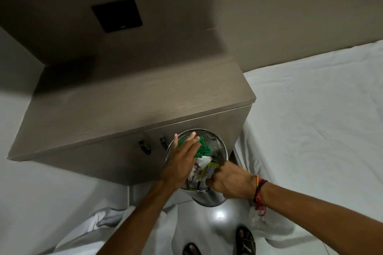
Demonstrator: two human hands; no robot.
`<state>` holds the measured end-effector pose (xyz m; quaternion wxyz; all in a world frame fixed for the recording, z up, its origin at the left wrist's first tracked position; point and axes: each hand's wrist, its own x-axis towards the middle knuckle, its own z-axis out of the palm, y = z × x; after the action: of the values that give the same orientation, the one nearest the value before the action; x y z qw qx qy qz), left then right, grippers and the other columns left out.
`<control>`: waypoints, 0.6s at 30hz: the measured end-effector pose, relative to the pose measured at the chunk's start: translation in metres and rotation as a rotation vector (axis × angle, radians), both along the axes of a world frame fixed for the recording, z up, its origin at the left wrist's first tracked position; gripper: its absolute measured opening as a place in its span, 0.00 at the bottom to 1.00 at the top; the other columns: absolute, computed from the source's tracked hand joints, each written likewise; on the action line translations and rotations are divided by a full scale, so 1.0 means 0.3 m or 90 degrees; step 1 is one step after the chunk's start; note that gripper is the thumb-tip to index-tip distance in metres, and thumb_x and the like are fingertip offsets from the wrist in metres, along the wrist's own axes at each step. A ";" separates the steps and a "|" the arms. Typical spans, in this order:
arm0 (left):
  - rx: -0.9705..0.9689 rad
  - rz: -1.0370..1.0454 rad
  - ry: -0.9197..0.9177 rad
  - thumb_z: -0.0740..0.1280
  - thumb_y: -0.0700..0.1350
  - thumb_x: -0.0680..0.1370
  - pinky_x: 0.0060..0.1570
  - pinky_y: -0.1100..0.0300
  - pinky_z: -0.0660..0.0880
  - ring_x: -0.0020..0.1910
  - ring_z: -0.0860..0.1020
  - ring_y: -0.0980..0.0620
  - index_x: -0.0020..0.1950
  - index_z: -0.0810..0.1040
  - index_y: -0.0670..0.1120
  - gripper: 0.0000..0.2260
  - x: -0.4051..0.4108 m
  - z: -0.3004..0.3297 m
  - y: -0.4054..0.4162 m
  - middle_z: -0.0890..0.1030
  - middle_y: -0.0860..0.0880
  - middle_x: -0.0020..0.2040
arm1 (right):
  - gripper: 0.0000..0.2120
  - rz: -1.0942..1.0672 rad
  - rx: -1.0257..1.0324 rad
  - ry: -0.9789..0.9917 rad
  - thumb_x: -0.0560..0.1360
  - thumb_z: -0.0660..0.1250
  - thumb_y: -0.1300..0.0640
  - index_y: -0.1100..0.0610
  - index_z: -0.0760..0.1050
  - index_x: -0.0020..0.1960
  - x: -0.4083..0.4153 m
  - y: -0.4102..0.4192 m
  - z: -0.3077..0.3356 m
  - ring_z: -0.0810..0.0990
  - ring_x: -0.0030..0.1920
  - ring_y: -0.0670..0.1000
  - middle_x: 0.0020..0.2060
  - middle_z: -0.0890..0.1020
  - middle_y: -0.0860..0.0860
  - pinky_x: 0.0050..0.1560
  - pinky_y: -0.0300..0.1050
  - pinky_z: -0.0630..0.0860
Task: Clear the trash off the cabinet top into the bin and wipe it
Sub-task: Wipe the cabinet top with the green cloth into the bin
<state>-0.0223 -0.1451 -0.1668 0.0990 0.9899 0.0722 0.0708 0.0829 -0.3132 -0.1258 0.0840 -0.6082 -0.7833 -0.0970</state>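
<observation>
A round perforated metal bin hangs in front of the cabinet, just below the edge of the brown wooden cabinet top. My right hand grips the bin's near rim and carries it. My left hand reaches over the bin's mouth with its fingers spread over a green cloth. White and yellow wrappers lie inside the bin. The cabinet top shows nothing on it.
A bed with a white sheet lies to the right of the cabinet. More white bedding hangs at the lower left. Two dark cabinet door handles sit left of the bin. My sandalled feet stand on a glossy floor.
</observation>
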 end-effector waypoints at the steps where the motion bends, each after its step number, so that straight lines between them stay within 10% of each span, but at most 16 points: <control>1: -0.001 -0.003 0.010 0.75 0.35 0.73 0.73 0.30 0.64 0.77 0.70 0.44 0.70 0.77 0.41 0.25 -0.004 -0.006 0.000 0.77 0.44 0.73 | 0.07 0.006 0.039 0.007 0.65 0.63 0.57 0.54 0.79 0.34 -0.006 -0.002 0.000 0.75 0.28 0.49 0.26 0.78 0.47 0.36 0.38 0.70; 7: -0.195 0.124 -0.068 0.68 0.33 0.77 0.78 0.40 0.61 0.78 0.67 0.47 0.76 0.71 0.44 0.26 -0.041 -0.072 -0.028 0.71 0.45 0.77 | 0.05 -0.025 0.155 0.091 0.71 0.55 0.57 0.58 0.67 0.43 -0.059 -0.001 -0.089 0.71 0.35 0.50 0.27 0.79 0.50 0.43 0.44 0.65; 10: -0.442 0.451 -0.204 0.63 0.36 0.82 0.63 0.48 0.78 0.64 0.80 0.40 0.73 0.73 0.40 0.18 -0.075 -0.146 -0.042 0.80 0.37 0.66 | 0.14 -0.071 -0.131 0.039 0.73 0.65 0.57 0.59 0.77 0.58 -0.083 -0.044 -0.310 0.84 0.49 0.56 0.47 0.86 0.54 0.50 0.47 0.81; 18: -0.486 0.641 -0.175 0.61 0.32 0.82 0.66 0.49 0.75 0.65 0.78 0.39 0.72 0.71 0.37 0.18 -0.299 -0.691 -0.104 0.79 0.37 0.66 | 0.09 -0.199 -0.344 -0.030 0.62 0.70 0.59 0.59 0.86 0.39 -0.171 -0.041 -0.997 0.83 0.27 0.52 0.29 0.85 0.52 0.28 0.39 0.78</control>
<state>-0.1120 -0.1764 -0.3739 0.4073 0.7121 0.5342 0.2040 0.0318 -0.3254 -0.4248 -0.1148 -0.7189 -0.6798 0.0888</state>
